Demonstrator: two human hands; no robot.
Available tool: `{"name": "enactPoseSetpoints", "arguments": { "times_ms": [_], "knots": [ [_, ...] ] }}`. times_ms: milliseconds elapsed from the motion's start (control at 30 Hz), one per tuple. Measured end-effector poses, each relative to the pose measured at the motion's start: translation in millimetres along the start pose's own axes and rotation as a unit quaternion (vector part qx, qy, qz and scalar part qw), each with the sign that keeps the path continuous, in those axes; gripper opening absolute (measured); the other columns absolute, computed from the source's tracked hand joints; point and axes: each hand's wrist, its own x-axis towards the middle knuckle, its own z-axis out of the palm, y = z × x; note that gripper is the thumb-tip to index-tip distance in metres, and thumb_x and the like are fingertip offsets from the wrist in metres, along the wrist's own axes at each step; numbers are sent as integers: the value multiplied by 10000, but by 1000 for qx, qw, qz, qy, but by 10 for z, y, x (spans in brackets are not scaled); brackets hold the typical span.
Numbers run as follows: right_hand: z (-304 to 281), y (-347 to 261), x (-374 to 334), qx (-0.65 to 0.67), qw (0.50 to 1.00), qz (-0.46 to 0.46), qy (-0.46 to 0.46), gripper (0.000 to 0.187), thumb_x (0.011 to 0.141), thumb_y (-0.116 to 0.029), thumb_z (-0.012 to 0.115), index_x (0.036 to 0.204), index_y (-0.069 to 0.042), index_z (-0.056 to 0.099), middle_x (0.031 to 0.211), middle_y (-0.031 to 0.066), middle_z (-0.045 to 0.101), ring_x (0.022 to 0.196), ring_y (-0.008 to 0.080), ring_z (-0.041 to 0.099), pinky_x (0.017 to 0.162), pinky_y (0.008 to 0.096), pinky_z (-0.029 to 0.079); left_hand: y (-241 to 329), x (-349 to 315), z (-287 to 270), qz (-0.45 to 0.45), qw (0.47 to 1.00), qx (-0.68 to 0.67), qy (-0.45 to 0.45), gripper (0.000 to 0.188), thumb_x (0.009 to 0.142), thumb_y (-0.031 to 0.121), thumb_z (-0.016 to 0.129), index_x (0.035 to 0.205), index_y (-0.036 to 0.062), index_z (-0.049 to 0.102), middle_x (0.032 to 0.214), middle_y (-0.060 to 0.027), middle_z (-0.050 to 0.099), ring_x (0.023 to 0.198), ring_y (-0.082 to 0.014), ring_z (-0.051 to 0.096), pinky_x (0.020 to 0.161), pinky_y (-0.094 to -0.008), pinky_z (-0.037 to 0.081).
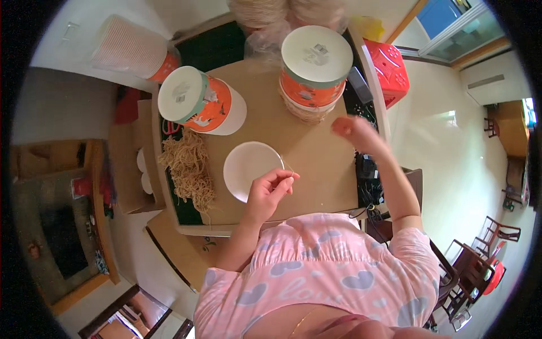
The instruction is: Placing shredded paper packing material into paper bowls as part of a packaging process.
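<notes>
My left hand [270, 191] pinches a thin, tan strand [288, 164] just beside the white bowl [245, 168], at its right; my right hand [357, 133] is blurred, its grip undeterminable

From where I stand, I see that this person [339, 282] wears a light pink top [350, 237], loose in its cut. Large grey-blue hearts [287, 268] are scattered on the cloth, with smaller whitish hearts [381, 303] between them. Across the chest runs some pale, curly lettering [310, 294], and below it a gathered seam [322, 261] makes many small folds. The sleeves [415, 248] are short. At the round neckline [282, 308], a thin gold-coloured necklace [302, 322] is visible. Both hands [271, 191] are bare.
</notes>
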Motion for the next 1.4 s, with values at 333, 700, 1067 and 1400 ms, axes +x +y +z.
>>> {"name": "enactPoseSetpoints", "arguments": {
  "times_ms": [333,700,1067,1400],
  "knots": [
    [1346,-835,-2,-18,996,-80,-37,379,818,-266,537,1108,-23,507,787,191,645,739,370,634,616,447,508,184,-183,-140,24,1000,-18,-8,214,900,63,525,1085,3,615,694,27,542,555,-4,395,483,-151,291],
    [1116,-986,634,-287,893,-284,196,225,779,-121,602,1004,-110,612,948,114,590,829,285,585,709,382,499,-35,-377,-763,24,988,-136,65,203,935,163,496,993,10,616,648,4,527,517,-38,399,464,-171,293],
    [1417,-1350,-687,493,840,-66,-219,253,960,-154,461,1179,-31,490,749,1,546,667,57,510,577,229,428,-112,-86,-581,93,922,-373,42,237,955,240,462,990,46,594,700,-15,517,579,-93,451,501,-215,350],
    [410,-973,-1097,264,898,-252,-246,122,870,-59,569,919,2,662,749,86,637,666,172,610,584,276,459,-408,-130,-612,24,946,-321,38,232,945,194,487,1006,3,605,691,-22,547,566,-82,479,488,-217,345]
  ]
}}
